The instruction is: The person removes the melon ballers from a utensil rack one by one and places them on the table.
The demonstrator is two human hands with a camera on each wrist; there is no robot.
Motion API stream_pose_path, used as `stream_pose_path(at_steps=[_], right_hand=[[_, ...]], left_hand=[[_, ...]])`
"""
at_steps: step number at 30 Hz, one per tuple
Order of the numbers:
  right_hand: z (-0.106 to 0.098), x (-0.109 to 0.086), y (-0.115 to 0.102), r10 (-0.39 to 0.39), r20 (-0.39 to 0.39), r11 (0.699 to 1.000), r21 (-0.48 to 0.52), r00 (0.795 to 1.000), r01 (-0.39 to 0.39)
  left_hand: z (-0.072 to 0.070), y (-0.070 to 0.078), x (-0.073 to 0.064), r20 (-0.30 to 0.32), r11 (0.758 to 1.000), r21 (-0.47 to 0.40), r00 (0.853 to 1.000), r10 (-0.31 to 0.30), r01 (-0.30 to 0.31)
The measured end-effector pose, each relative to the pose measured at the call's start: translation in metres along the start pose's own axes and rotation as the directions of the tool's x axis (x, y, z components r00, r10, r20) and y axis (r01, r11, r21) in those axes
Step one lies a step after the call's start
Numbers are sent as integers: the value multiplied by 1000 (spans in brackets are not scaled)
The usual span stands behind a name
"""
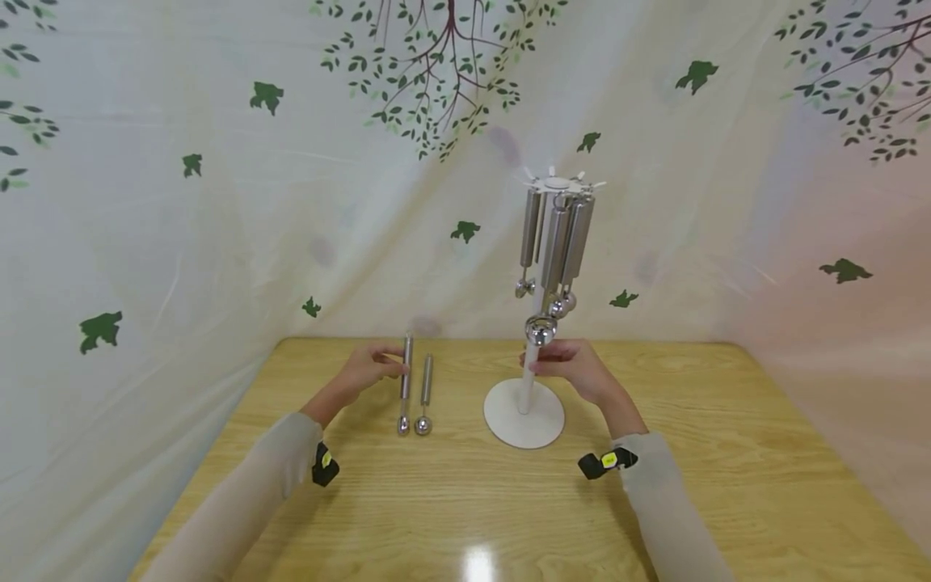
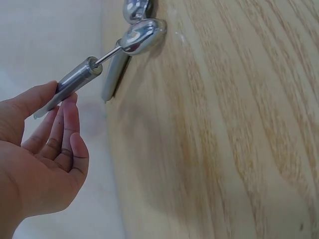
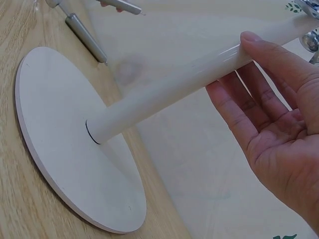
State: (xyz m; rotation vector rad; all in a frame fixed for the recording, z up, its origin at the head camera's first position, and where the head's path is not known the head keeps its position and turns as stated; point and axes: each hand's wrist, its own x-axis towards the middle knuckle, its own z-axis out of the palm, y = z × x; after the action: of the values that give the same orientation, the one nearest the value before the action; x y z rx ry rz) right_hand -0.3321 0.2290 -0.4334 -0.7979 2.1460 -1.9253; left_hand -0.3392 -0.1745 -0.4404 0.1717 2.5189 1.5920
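Observation:
My left hand [image 1: 389, 369] pinches the handle of a steel ball-ended tool [image 1: 405, 380] between thumb and fingers. The handle end is raised while the ball end stays on the wooden table [image 1: 451, 501]. In the left wrist view my hand [image 2: 57, 97] holds the same tool [image 2: 79, 77], whose ball head [image 2: 143, 35] touches the wood. A second such tool [image 1: 425, 392] lies flat just right of it. My right hand [image 1: 541, 364] holds the white pole [image 3: 169, 89] of a stand [image 1: 524, 416], with my thumb on top and fingers [image 3: 239, 104] underneath. Several steel tools [image 1: 556, 242] hang from the stand's top.
The stand's round white base [image 3: 75, 144] sits on the table about mid-width. A leaf-printed cloth backdrop [image 1: 218, 202] closes in the back and both sides. Both forearms wear pale sleeves with black wrist cameras.

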Motion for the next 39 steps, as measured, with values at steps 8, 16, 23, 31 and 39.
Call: stream_pose_path(at_steps=[8,16,23,31,39], right_hand=[[0,0,2,11,-4,1000,-11,1000,-11],[-1,1,-1,6,-2,1000,1,1000,-6],[-1,1,-1,-7,7,1000,23,1000,7],[-2,2,0,-9,13,1000,28,1000,9],[-1,0,2,8,5,999,33,1000,-8]], left_hand=[[5,-8,8,-54,1000,-1,999,-5,5],[11,-11,12,-110,1000,-18,994,-11,9],[18,-10,11,-128,999,-24,991,-29,26],[24,-13,13,-114,999,-4,992,-49,49],[26,-16,13,-127,998,45,991,-45,51]])
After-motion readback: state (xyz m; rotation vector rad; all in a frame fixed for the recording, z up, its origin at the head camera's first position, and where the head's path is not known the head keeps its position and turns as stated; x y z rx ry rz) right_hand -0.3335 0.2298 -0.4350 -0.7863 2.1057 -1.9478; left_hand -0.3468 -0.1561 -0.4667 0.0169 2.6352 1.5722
